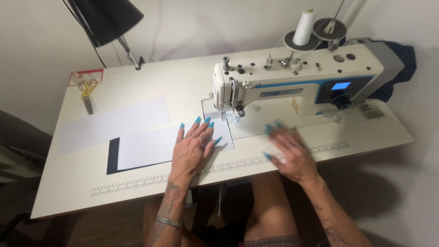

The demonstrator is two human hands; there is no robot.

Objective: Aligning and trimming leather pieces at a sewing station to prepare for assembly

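My left hand [192, 146] lies flat, fingers spread, on a white fabric piece [151, 146] that rests over a dark piece [112, 155]. Its fingertips reach toward the needle area [227, 115] of a white sewing machine [292, 87]. My right hand [292, 153] hovers blurred over the table to the right of the fabric, in front of the machine base, fingers apart and holding nothing. Both hands have long turquoise nails.
A second white fabric strip [114, 123] lies further left. Gold scissors [87, 93] sit on a red packet at the back left. A black lamp [109, 18] stands at the back. A thread cone [304, 27] tops the machine. A ruler strip [137, 183] lines the white table's [68, 192] front edge.
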